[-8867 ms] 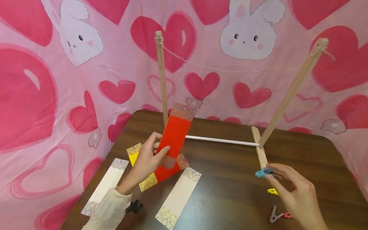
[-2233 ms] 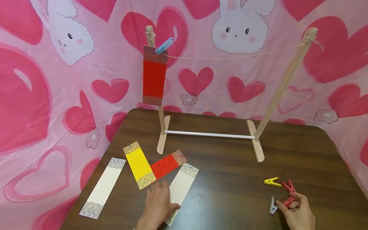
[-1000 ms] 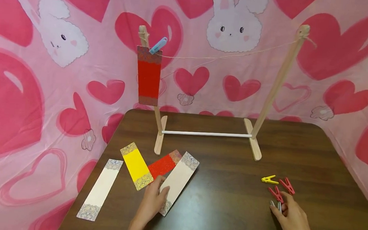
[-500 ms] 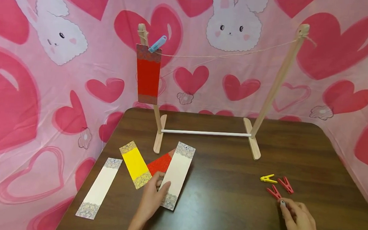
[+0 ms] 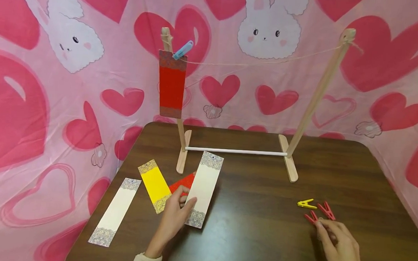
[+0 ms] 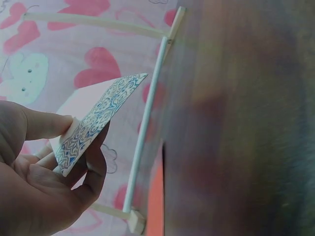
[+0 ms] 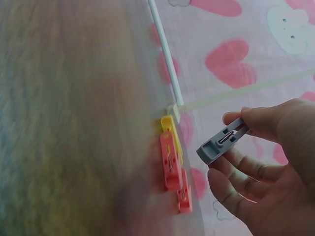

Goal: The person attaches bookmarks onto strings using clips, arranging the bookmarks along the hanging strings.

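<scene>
My left hand (image 5: 174, 213) grips the lower left edge of a white paper strip (image 5: 206, 181) with lace-patterned ends, raised and tilted over the table. In the left wrist view the thumb lies on the strip's face (image 6: 91, 96) and the fingers are behind it. My right hand (image 5: 341, 246) pinches a grey clothespin (image 7: 224, 142) by one end, thumb against fingers. Close by lie a yellow clothespin (image 5: 306, 203) and two red clothespins (image 5: 327, 211). A red strip (image 5: 171, 85) hangs at the string's left end under a blue clothespin (image 5: 183, 50).
A wooden rack with a right post (image 5: 321, 89), a string (image 5: 255, 64) and a white bar (image 5: 236, 151) stands at the back. Another white strip (image 5: 115, 210), a yellow strip (image 5: 155, 186) and a partly covered red strip (image 5: 182, 183) lie on the table (image 5: 246, 227).
Since the earliest frame, the red strip has gone from my left hand onto the string with the blue clothespin. My left hand has lifted a white strip; my right hand has picked up the grey clothespin.
</scene>
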`<state>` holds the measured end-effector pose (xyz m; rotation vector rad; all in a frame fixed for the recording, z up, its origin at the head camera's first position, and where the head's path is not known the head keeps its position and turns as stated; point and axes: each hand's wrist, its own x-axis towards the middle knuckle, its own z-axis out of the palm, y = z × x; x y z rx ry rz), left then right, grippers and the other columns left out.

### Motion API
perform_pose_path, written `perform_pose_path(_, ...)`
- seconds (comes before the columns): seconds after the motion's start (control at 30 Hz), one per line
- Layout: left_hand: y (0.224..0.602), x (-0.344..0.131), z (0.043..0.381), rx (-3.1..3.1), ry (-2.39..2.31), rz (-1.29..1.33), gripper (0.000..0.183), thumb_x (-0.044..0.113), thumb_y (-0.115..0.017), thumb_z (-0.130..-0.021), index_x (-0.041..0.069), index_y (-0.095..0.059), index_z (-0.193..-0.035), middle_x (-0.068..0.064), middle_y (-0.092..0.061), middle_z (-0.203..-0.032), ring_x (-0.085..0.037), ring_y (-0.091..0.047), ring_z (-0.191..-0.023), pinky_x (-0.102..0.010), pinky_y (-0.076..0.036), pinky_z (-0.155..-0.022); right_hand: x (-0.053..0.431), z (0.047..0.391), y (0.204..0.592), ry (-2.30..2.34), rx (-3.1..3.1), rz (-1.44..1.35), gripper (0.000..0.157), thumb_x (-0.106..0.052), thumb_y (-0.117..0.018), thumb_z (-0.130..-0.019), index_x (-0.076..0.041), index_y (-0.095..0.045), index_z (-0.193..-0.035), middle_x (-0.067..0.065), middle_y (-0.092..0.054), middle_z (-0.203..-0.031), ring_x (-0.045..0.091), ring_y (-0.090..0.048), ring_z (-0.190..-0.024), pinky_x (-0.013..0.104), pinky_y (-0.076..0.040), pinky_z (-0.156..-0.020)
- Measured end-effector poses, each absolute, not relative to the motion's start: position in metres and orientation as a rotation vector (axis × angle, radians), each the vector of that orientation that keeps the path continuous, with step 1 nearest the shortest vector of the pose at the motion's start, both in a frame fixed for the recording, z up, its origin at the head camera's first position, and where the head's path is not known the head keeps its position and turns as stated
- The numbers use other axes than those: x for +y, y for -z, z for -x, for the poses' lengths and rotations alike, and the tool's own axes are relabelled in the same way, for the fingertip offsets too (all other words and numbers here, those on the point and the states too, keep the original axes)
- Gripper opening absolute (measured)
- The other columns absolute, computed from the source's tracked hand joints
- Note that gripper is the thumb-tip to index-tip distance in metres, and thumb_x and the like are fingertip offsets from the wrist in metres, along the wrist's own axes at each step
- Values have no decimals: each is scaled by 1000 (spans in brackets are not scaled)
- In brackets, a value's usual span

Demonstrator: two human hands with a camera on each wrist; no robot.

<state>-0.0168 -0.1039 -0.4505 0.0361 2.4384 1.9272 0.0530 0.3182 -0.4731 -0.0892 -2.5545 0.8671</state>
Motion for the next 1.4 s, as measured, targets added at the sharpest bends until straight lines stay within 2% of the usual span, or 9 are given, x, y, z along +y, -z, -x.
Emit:
perform_pose_path(0.1, 458, -107, 21, 2433, -1968, -56, 15, 3, -67, -93, 1, -56, -102, -2, -40, -54, -8, -37, -43, -19, -29, -43, 315, -50, 470, -867, -2531, 56, 15, -4, -70, -91, -5, -73, -105, 2, -62, -97, -10, -52, -72, 8, -40, -60)
perform_pose_path(0.23, 454, -111, 21, 2450, -2004, -62, 15, 2, -68, -93, 2, -57, -102, 0, -41, -54, -6, -38, -44, -19, -30, -44, 312, -44, 463, -859, -2491, 5, 31, 3, -71, -88, -2, -68, -119, 6, -62, -95, -15, -48, -81, 3, -41, -68)
perform_pose_path(0.4, 431, -113, 19, 2535, -1994, -100, 14, -6, -66, -91, -3, -57, -100, 1, -35, -53, -4, -32, -46, -17, -26, -45, 309, -35, 446, -862, -2467, 14, 40, -1, -61, -96, 2, -57, -135, 15, -63, -106, -20, -39, -98, 1, -32, -81)
perform_pose_path(0.57, 414, -115, 23, 2607, -1956, -160, 13, -8, -66, -90, -5, -57, -99, -3, -39, -53, -5, -34, -49, -18, -28, -47, 303, -27, 428, -878, -2453, 1, 38, -5, -57, -98, -4, -59, -136, 10, -60, -114, -16, -42, -102, 4, -30, -82)
perform_pose_path(0.8, 430, -125, 40, 2651, -1865, -170, 17, 2, -70, -91, 5, -59, -104, -7, -63, -67, -7, -37, -49, -21, -32, -47, 291, -13, 409, -919, -2400, -129, 41, 3, -70, -86, -7, -66, -125, -5, -61, -101, -11, -52, -92, 5, -32, -83)
perform_pose_path(0.93, 430, -128, 41, 2638, -1901, -228, 16, 4, -69, -92, 8, -59, -104, -8, -74, -87, -12, -53, -58, -22, -40, -51, 288, -5, 396, -907, -2351, -265, 44, 10, -73, -79, -3, -67, -120, 0, -63, -95, -10, -54, -87, 6, -36, -81)
perform_pose_path(1.07, 415, -127, 41, 2668, -1912, -284, 14, -1, -67, -92, 3, -58, -102, -13, -72, -80, -14, -52, -58, -21, -41, -52, 284, 3, 381, -884, -2312, -347, 45, 10, -72, -77, 0, -65, -121, 5, -64, -93, -10, -54, -89, 6, -36, -81)
perform_pose_path(1.2, 396, -126, 46, 2636, -1943, -339, 15, -5, -66, -92, -4, -55, -102, -21, -69, -76, -21, -58, -59, -20, -44, -54, 281, 12, 364, -863, -2283, -408, 45, 6, -69, -82, 2, -61, -126, 12, -67, -97, -13, -53, -96, 7, -34, -84)
perform_pose_path(1.4, 402, -134, 67, 2567, -2004, -384, 17, 1, -66, -94, -4, -54, -105, -20, -74, -90, -31, -66, -69, -24, -51, -59, 276, 29, 338, -840, -2284, -519, 53, 7, -61, -91, 0, -50, -142, 21, -65, -112, -13, -49, -109, 5, -33, -93)
